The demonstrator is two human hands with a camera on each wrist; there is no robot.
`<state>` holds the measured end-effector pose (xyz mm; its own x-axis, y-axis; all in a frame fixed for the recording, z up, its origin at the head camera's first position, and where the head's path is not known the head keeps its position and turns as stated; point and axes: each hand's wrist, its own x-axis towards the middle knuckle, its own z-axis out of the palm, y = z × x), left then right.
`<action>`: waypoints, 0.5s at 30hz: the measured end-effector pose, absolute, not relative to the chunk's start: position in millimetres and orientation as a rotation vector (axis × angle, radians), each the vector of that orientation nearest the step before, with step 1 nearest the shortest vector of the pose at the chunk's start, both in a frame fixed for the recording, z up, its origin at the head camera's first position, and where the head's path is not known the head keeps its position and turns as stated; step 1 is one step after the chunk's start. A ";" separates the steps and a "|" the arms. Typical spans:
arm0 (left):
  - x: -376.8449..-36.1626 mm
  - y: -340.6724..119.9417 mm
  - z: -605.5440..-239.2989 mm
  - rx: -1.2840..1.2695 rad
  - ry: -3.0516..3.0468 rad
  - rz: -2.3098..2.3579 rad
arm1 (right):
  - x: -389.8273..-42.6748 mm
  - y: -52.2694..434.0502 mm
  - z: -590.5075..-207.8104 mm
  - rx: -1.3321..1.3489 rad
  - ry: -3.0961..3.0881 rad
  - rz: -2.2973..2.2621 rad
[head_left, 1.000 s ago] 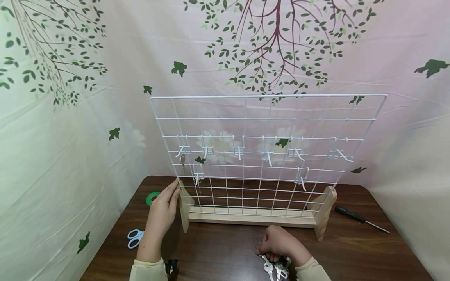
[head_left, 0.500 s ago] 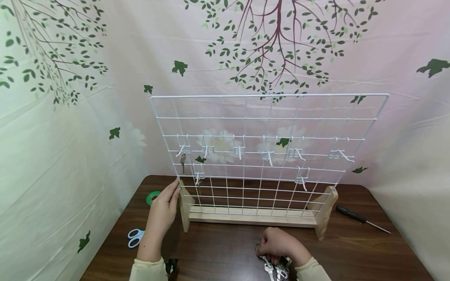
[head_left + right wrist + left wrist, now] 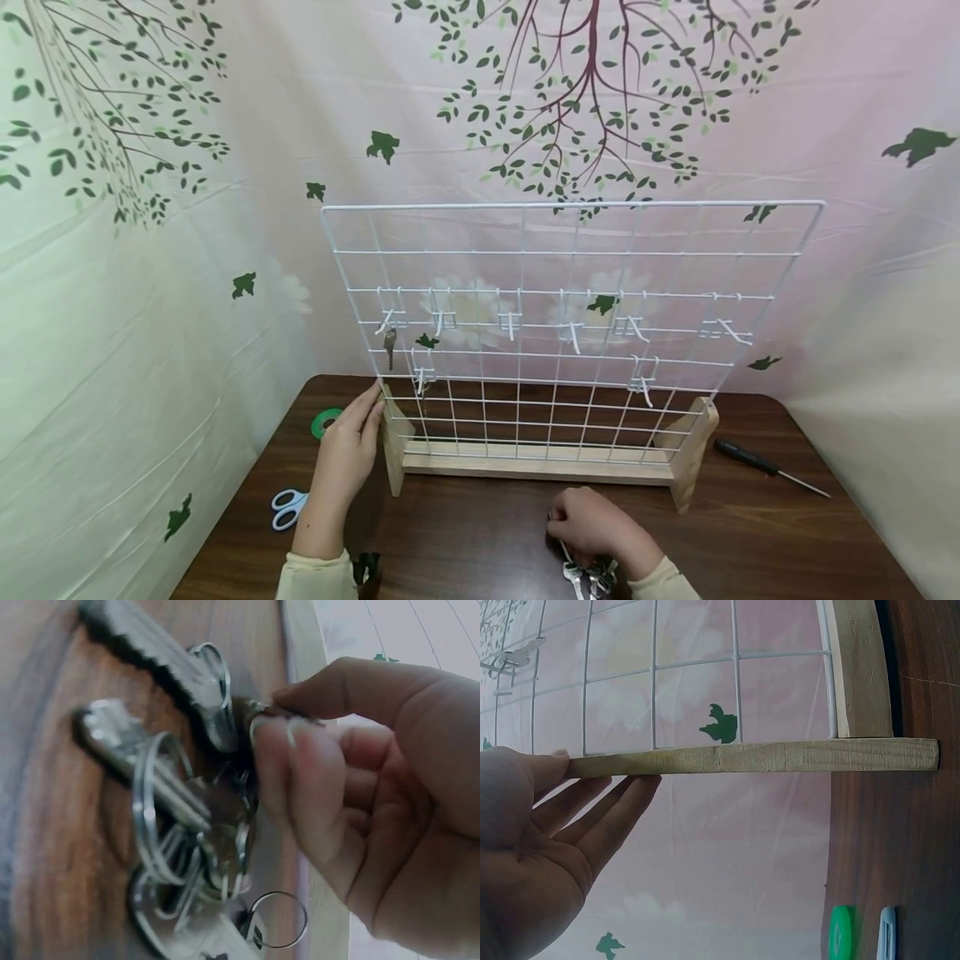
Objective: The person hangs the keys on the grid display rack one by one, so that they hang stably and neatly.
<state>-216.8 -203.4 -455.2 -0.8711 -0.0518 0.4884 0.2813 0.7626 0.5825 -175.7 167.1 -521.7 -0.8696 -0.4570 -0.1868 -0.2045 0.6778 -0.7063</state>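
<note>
A white wire grid panel (image 3: 570, 275) stands upright in a wooden stand (image 3: 536, 462) on a dark brown table. My left hand (image 3: 358, 429) lies with straight fingers flat against the stand's left wooden foot (image 3: 757, 757); the same hand (image 3: 577, 802) shows in the left wrist view. At the table's near edge my right hand (image 3: 592, 521) curls over a heap of keys on rings (image 3: 592, 577). In the right wrist view its fingertips (image 3: 274, 727) pinch one key out of that heap of keys (image 3: 180, 825). One key (image 3: 389, 346) hangs from a hook at the grid's left.
Several white hooks (image 3: 573, 333) sit along the grid's middle rows. A green tape roll (image 3: 325, 422) and scissors (image 3: 287, 508) lie left of the stand. A black-handled screwdriver (image 3: 765, 467) lies to its right. A patterned cloth backdrop hangs behind and at both sides.
My right hand has shifted slightly lower over the keys and closed its fingers on one. The left hand and the stand have not moved.
</note>
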 end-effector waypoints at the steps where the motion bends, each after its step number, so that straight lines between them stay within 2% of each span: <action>1: -216.7 -203.2 -455.1 -0.176 -2.469 -0.920 | -175.6 166.9 -522.2 -0.521 2.543 -1.027; 7: -217.1 -202.3 -455.0 -0.192 -2.461 -0.917 | -176.3 163.6 -518.5 -0.558 2.561 -1.105; 15: -216.9 -203.2 -454.2 -0.167 -2.486 -0.927 | -169.9 150.5 -491.9 -0.598 2.581 -1.185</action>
